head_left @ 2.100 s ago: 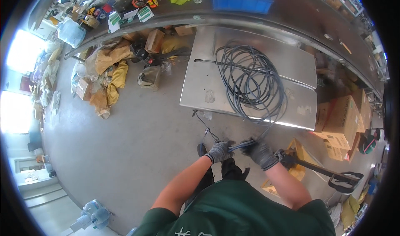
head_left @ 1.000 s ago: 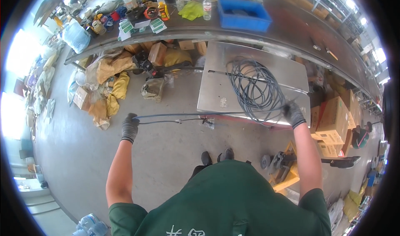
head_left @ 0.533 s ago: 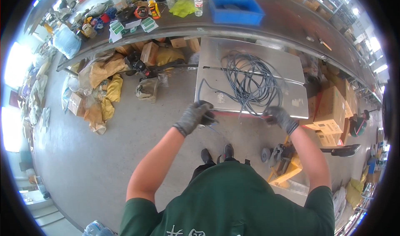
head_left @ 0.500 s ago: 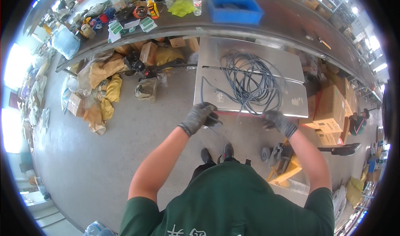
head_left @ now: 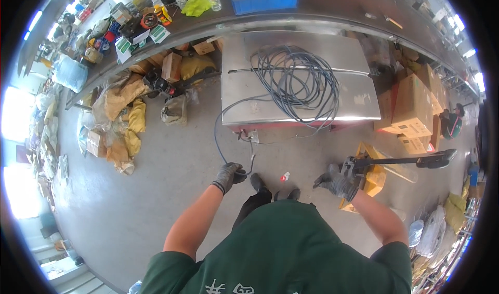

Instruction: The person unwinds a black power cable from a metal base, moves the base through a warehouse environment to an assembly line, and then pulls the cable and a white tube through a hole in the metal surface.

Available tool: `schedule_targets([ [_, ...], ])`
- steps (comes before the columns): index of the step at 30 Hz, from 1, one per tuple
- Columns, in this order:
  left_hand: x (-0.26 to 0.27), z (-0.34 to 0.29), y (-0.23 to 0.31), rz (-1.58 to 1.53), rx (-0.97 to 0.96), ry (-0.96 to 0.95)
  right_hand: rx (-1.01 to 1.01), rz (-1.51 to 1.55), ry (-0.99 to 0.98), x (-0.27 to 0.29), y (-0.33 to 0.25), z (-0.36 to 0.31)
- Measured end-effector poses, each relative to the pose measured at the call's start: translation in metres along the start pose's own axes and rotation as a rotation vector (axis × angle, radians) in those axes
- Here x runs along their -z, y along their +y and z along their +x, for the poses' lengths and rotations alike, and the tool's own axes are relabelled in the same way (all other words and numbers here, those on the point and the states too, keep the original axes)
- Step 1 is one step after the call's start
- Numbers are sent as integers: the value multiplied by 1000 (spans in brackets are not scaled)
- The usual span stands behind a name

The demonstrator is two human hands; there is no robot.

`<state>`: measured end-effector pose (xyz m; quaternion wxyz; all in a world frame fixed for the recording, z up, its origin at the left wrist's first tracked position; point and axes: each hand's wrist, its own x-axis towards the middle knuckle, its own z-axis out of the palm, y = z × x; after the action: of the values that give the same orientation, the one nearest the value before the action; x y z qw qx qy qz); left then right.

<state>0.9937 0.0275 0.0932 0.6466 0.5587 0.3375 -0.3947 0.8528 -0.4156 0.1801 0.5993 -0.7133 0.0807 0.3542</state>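
My left hand (head_left: 228, 177) has its fingers curled around one strand of the dark cable (head_left: 315, 86); a short length bends up from the grip just to its right, toward the metal's front edge. My right hand (head_left: 337, 183) has its fingers loosely spread with no cable between them, just beside the yellow trolley (head_left: 375, 182).

Handling the strand well, I'd judge, means a firm but light pinch, enough slack that the coil isn't dragged, and my right fingers guiding the run so it neither kinks nor snags on the edge.

Beyond my hands, the rest of the cable lies in a loose, tangled coil on the silver metal panels (head_left: 241, 104), with one long bow hanging over their left side to my left hand.

Off to the right, the brown cartons (head_left: 413, 109) stand with no contents showing. Farthest, on the workbench (head_left: 332, 11), the blue bin (head_left: 265, 4) is cut by the view's top; something dark seems to lie inside, but I can't tell what.
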Motion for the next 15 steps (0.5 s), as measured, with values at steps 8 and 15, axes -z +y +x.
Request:
schedule_targets([
  [8, -140, -146, 30, -233, -357, -334, 289, -189, 177, -13, 29, 2],
  [15, -212, -256, 51, -78, -455, -589, 351, -439, 387, -33, 37, 81],
])
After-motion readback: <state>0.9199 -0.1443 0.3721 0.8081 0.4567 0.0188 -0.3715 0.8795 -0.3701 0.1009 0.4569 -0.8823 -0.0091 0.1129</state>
